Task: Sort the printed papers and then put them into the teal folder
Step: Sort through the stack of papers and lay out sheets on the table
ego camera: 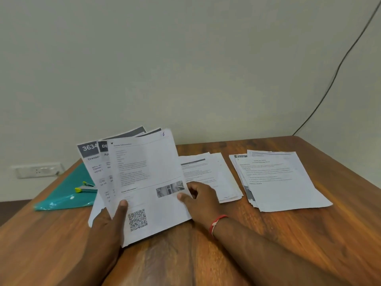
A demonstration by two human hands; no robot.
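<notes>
1. The left hand (107, 221) grips the fan (97, 168) of printed papers low down, thumb pressed across the front and fingers hidden behind. Holding it upright and spread leaves each page's header peeking out, which looks like a way to read them at a glance.
2. The right hand (201, 198) pinches the right edge of the front sheet (144, 182), thumb on the printed face. That's the page with the QR code and a handwritten number at its top corner. My read: this page is being singled out for one of the piles.
3. Two piles lie flat on the table (206, 261). The middle pile (216, 174) sits just behind the right hand, and the right pile (284, 182) lies apart from it. Both are loosely squared, with edges splayed. Keeping them separate suggests each is its own category.
4. The folder (64, 190), teal, lies closed at the left, partly hidden behind the fan. A small yellow-green tool (85, 188) rests on it; I can't tell what it is. No papers show in the folder, so sorting comes first and filing waits.
5. A red band (216, 223) circles the right wrist.
6. The table is glossy brown wood with strong grain, and its far edge meets a plain pale wall (185, 58).
7. A white socket (38, 169) sits low on the wall at the left, and a dark cable (338, 69) runs down the wall at the right toward the table corner.
</notes>
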